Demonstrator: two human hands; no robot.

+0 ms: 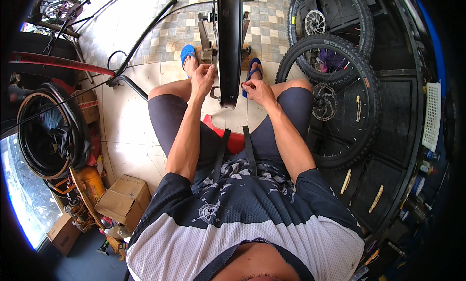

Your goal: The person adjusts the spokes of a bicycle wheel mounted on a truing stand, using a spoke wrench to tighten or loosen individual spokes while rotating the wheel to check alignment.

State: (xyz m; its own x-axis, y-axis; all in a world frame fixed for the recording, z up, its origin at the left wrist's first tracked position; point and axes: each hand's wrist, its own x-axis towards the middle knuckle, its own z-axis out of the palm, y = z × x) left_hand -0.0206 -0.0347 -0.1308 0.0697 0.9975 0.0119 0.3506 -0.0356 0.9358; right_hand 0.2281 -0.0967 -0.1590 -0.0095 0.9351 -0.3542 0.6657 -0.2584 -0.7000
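Observation:
A black bicycle rim (pixel 230 48) stands upright between my knees, seen nearly edge-on, in a metal truing stand (pixel 205 32). To its left is my left hand (pixel 203 79), with fingertips pinched together close to the rim's side; what they hold, if anything, is too small to make out. On the other side, my right hand (pixel 260 93) pinches a small red tool (pixel 243 85), perhaps a spoke wrench, just off the rim's lower right edge. The stand's curved metal arm (pixel 213 93) shows left of the rim's lower end.
Two wheels with knobby tyres, one nearer (pixel 371 113) and one behind (pixel 367 24), lean on black drawers (pixel 395 111) at my right. Several tyres (pixel 77 121) hang at left above cardboard boxes (pixel 124 196). A red bar (pixel 63 63) reaches in from the left. Below me is a red seat (pixel 236 143).

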